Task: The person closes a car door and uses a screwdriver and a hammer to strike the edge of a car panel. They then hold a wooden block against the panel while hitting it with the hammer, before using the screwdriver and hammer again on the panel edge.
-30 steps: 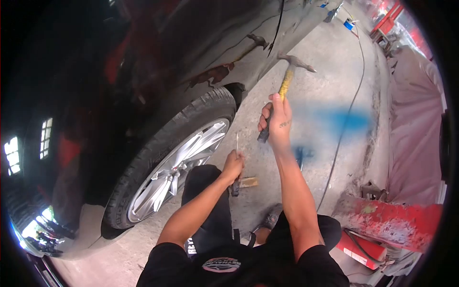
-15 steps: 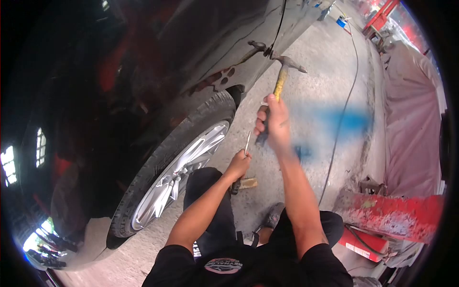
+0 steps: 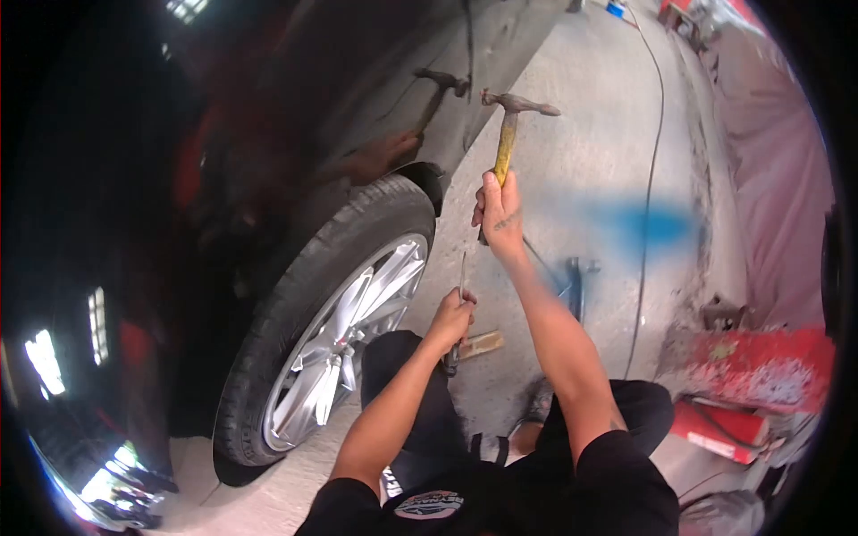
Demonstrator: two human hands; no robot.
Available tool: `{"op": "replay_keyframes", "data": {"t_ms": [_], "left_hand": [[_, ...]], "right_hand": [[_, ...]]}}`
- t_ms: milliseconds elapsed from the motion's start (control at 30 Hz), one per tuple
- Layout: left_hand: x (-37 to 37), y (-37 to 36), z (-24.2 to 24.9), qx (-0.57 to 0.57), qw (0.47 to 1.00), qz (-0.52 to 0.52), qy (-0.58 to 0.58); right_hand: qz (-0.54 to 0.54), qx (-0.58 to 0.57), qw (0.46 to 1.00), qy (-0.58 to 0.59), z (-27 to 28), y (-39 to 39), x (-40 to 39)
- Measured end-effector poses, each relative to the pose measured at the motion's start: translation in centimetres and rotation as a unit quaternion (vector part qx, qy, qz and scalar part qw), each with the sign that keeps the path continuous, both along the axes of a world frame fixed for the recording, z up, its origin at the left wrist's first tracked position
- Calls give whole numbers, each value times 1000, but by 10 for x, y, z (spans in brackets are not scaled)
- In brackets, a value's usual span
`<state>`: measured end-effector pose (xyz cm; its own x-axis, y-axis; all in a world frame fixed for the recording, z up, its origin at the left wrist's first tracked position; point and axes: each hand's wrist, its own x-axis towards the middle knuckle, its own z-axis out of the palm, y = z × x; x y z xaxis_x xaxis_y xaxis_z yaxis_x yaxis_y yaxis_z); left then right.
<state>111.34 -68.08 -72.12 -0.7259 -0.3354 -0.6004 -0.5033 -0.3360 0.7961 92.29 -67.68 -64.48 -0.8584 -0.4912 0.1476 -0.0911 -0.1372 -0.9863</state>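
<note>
You are in a car repair workshop, most likely a body shop. A dark car (image 3: 295,134) fills the left of your view, its glossy panel mirroring the room, with a tyre (image 3: 304,304) and a silver alloy wheel (image 3: 344,335) right beside your knees. The bare concrete floor (image 3: 581,143) is stained and carries a smear of blue paint (image 3: 648,221). A black cable (image 3: 651,161) trails across it. On your right, pale sheeting (image 3: 769,179) is draped over something bulky, next to worn red metal equipment (image 3: 760,368) with chipped paint. A hammer (image 3: 508,134) with a yellow handle is up by the bodywork.
</note>
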Motion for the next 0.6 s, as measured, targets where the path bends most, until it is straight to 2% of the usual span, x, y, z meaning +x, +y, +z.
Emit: {"op": "replay_keyframes", "data": {"t_ms": [133, 200, 267, 300, 433, 500, 600], "left_hand": [[13, -2, 6, 21, 1000, 10, 12], [17, -2, 7, 14, 999, 29, 10], [20, -1, 9, 12, 1000, 28, -5], [21, -3, 10, 14, 999, 28, -12], [23, -3, 2, -1, 999, 43, -20], [21, -3, -2, -1, 997, 77, -26], [14, -2, -3, -25, 997, 70, 8]], "right_hand": [[-65, -91, 993, -37, 1, -14, 10], [-47, -107, 992, -38, -10, -27, 6], [-3, -45, 999, -1, -24, -33, 0], [1, -54, 996, -65, -14, -27, -2], [-14, -83, 991, -104, -18, -20, -6], [2, 23, 999, 23, -32, -13, -16], [-57, -17, 998, -19, -40, -2, -17]]}}
